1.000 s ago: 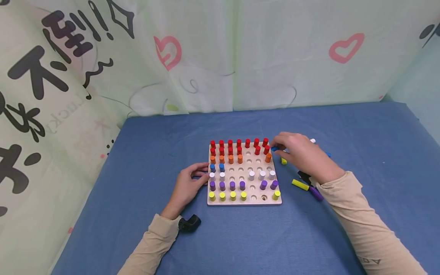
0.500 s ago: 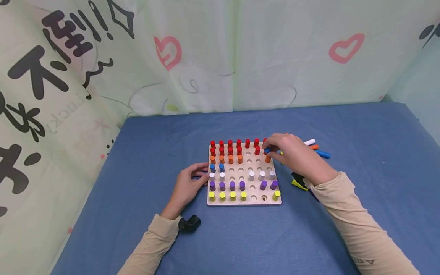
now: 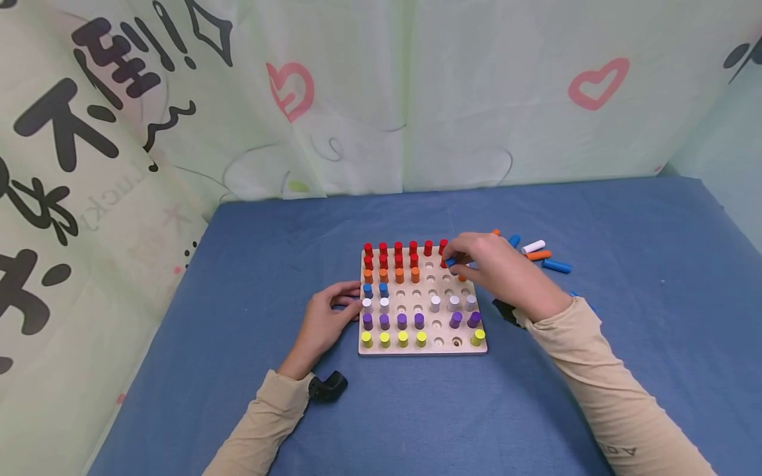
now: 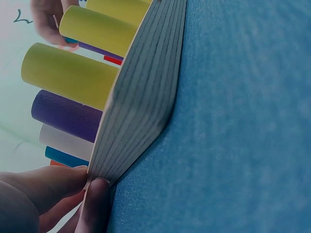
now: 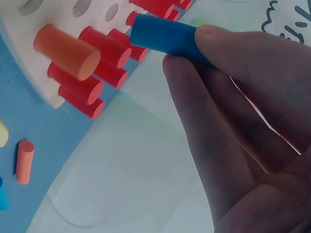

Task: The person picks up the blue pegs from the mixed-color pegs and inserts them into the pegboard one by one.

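Between thumb and fingers, my right hand (image 3: 494,268) pinches a blue peg (image 5: 165,36) above the back right part of a wooden pegboard (image 3: 425,349). The peg is held tilted, apart from the board's holes. My left hand (image 3: 324,320) grips the board's left edge with its fingertips. In the left wrist view the fingertips meet that edge near a layered corner. Rows of red, orange, blue, white, purple and yellow pegs (image 3: 403,339) stand in the board, with several bare holes among them. The right hand hides part of the back right corner.
Loose pegs lie right of the board: a white peg (image 3: 532,246), an orange peg (image 3: 538,256), a blue peg (image 3: 557,266) and others, partly behind the right hand and forearm. Blue cloth (image 3: 417,416) covers the table. A printed curtain (image 3: 464,99) hangs behind.
My right hand has carried the blue peg leftward from beside the board to over its back right area. The left hand keeps its place at the board's edge.
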A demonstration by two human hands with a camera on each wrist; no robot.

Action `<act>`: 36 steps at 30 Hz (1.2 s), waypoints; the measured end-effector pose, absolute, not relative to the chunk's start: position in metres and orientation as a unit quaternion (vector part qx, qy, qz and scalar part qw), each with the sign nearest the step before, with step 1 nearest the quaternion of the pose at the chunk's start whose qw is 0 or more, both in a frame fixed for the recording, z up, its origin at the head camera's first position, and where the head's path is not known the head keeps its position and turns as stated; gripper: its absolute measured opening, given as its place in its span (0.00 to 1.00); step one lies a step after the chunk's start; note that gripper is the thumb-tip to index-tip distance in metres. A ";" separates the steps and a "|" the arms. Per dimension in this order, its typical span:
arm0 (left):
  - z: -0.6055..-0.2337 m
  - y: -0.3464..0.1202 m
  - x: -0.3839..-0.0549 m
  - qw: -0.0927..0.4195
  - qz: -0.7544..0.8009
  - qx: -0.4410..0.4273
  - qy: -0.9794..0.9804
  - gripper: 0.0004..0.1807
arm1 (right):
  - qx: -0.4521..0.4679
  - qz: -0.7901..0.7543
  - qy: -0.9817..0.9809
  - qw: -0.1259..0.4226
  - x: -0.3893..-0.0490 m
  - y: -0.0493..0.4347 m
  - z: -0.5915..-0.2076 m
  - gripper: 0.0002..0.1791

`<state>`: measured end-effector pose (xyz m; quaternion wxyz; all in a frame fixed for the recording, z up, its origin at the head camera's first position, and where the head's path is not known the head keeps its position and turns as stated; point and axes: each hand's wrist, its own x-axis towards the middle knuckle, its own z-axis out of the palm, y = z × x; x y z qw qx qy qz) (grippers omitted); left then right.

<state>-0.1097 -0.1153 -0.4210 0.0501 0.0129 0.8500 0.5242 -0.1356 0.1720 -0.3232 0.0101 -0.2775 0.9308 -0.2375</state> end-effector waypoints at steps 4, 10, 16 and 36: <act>-0.421 -0.115 -0.110 0.053 0.526 0.012 0.848 0.19 | -0.283 -0.244 0.928 0.012 -0.135 0.167 -0.322 0.11; -0.421 -0.114 -0.110 0.056 0.523 0.007 0.851 0.20 | -0.288 -0.244 0.926 0.012 -0.136 0.159 -0.322 0.10; -0.420 -0.115 -0.111 0.058 0.526 0.007 0.848 0.20 | -0.295 -0.249 0.923 0.009 -0.136 0.150 -0.322 0.10; -0.421 -0.114 -0.112 0.060 0.527 0.008 0.848 0.20 | -0.310 -0.230 0.921 0.054 -0.140 0.120 -0.325 0.10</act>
